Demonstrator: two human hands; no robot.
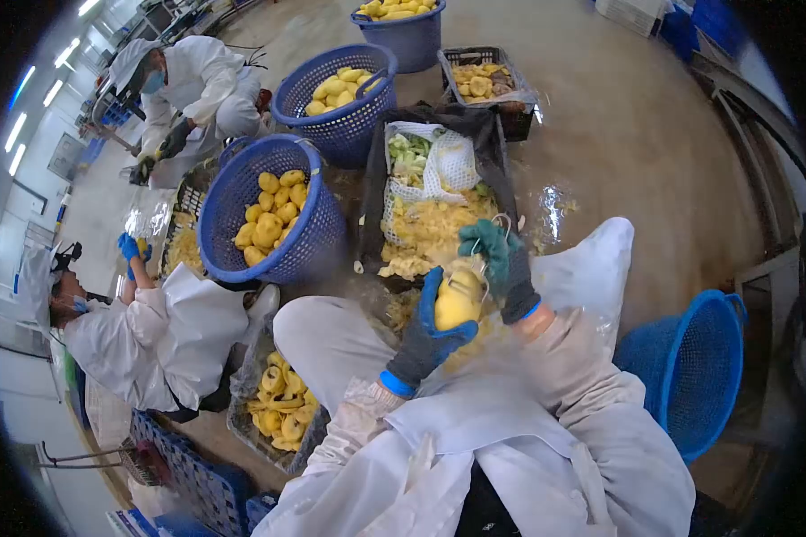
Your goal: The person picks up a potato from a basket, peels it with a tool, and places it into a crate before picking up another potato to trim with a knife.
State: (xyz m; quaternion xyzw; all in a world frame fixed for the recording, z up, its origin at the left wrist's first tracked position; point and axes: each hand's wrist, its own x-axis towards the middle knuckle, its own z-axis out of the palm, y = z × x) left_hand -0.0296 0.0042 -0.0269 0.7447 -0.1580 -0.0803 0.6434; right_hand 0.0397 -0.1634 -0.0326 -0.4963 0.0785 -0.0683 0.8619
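My left hand (425,336), in a dark glove with blue fingers, is wrapped round a peeled yellow fruit (458,302) from the left and below. My right hand (501,264), in a green and dark glove, is closed on a metal peeler (484,276) with a wire frame. The peeler lies against the upper right of the fruit. Just beyond my hands, a crate (387,192) lined with black plastic holds yellow shavings (434,224), green peel (409,154) and white netting (450,166).
Blue baskets of yellow fruit stand ahead: a near basket (318,228), a middle basket (354,116) and a far basket (412,45). A lined crate (300,456) of yellow pieces sits left; a blue basket (676,376) stands right. Co-workers (143,336) (201,85) sit left.
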